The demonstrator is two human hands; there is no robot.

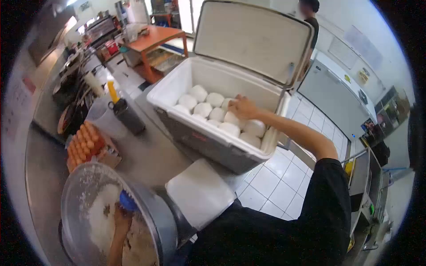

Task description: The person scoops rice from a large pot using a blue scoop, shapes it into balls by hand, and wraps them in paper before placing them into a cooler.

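Note:
My right hand (243, 107) reaches into an open white-lined cooler box (208, 146), its fingers curled down over one of the white dough balls (203, 109). Several more of these round balls sit side by side around it. Down inside a large clear tub (165, 221) of white flour (104, 208), my left hand (122, 218) is closed around a rounded blue plastic thing (128, 201). Its exact kind is hard to make out, since the hand and tub wall hide part of it.
The cooler's lid (255, 40) stands raised at the back. A tray of eggs (84, 146), a clear pitcher (106, 117) and a dark container with a yellow handle (128, 117) are on the steel counter (155, 155). A white square sheet stack (199, 193) lies near me. Another person (310, 26) stands behind.

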